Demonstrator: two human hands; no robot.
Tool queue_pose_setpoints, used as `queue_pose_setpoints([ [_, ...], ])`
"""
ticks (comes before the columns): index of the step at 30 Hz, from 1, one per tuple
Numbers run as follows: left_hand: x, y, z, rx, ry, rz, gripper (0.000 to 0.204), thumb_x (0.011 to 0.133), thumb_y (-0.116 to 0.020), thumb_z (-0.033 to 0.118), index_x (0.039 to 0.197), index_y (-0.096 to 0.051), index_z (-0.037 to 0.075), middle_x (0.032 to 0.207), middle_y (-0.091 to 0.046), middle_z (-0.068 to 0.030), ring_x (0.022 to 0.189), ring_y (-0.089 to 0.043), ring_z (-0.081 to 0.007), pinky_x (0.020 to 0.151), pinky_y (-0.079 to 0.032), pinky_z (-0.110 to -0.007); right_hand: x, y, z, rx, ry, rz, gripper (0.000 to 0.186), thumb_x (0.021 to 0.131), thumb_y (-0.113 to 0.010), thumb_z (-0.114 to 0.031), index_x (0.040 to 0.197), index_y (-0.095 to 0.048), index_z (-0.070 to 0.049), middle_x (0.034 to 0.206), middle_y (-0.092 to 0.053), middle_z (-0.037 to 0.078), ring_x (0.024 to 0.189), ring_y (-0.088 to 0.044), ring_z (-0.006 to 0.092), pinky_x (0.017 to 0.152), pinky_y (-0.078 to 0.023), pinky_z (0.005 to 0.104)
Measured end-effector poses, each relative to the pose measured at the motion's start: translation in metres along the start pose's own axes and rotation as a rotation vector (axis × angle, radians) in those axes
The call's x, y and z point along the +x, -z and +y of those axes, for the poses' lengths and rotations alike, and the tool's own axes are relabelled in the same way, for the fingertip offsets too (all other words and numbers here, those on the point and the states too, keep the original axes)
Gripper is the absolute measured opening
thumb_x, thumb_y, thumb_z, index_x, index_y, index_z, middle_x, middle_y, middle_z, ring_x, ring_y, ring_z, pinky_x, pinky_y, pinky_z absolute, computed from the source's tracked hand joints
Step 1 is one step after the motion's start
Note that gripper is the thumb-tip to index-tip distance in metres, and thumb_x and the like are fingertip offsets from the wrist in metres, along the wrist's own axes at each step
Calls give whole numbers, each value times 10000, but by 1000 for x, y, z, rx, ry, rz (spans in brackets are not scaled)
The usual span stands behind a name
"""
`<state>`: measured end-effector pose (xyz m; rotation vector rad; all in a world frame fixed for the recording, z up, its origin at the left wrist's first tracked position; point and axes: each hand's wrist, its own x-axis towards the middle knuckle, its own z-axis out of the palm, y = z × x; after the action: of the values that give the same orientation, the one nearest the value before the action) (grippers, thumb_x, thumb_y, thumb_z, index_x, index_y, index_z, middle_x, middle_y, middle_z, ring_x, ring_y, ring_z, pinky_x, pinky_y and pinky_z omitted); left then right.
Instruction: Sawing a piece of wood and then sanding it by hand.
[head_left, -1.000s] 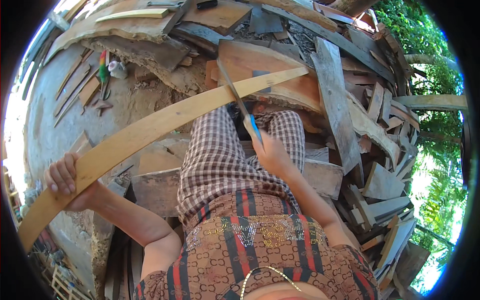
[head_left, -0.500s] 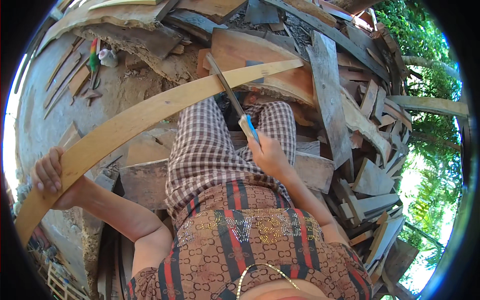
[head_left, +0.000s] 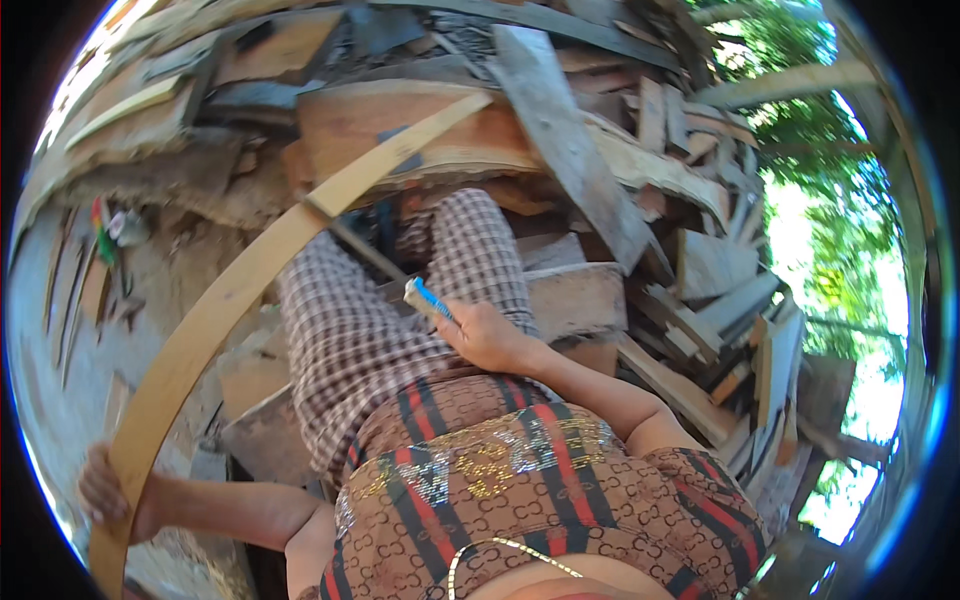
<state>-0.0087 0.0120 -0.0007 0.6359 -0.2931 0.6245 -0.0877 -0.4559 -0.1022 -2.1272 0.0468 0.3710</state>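
Two bare hands grip wood and tool: the left hand (head_left: 112, 490), slightly blurred, wraps its fingers around the near end of a curved pale strip (head_left: 210, 325), whose narrow tip overlaps the reddish slab (head_left: 335, 125) toward its far edge, at the right. The right hand (head_left: 490, 338) is closed around the blue-and-white handle (head_left: 428, 300) of a bladed tool (head_left: 368, 249), its far end meeting the strip. The left forearm reaches out sideways; the right angles inward over the lap.
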Motion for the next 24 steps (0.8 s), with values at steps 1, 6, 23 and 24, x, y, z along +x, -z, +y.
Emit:
queue_pose_setpoints([
  [1, 3, -1, 0, -26, 20, -5, 80, 625, -560, 113, 584, -492, 125, 458, -383, 62, 433, -364, -66, 583, -323, -242, -1, 6, 0, -7, -16, 28, 230, 907, -502, -240, 870, -540, -16, 657, -586, 223, 613, -572, 427, 544, -439, 482],
  [6, 15, -23, -14, 110, -15, -50, 132, 679, -523, 135, 552, -488, 134, 445, -399, 58, 414, -371, -51, 584, -318, -222, 79, -4, -28, 48, 9, -7, 214, 896, -499, -215, 868, -536, -6, 678, -593, 227, 640, -589, 420, 570, -449, 488],
  [23, 14, -31, -8, 55, -59, -47, 130, 728, -500, 84, 616, -490, 150, 472, -392, 78, 404, -366, -37, 543, -304, -199, 89, -17, -48, 101, 6, 10, 200, 901, -510, -227, 906, -537, -29, 716, -593, 215, 640, -565, 438, 559, -441, 499],
  [24, 9, -33, -7, 15, -34, -84, 141, 760, -517, 99, 631, -491, 151, 480, -394, 81, 406, -368, -34, 537, -302, -201, 69, -12, -47, 52, 3, -38, 207, 913, -487, -243, 944, -543, -47, 744, -601, 208, 667, -570, 432, 573, -444, 496],
])
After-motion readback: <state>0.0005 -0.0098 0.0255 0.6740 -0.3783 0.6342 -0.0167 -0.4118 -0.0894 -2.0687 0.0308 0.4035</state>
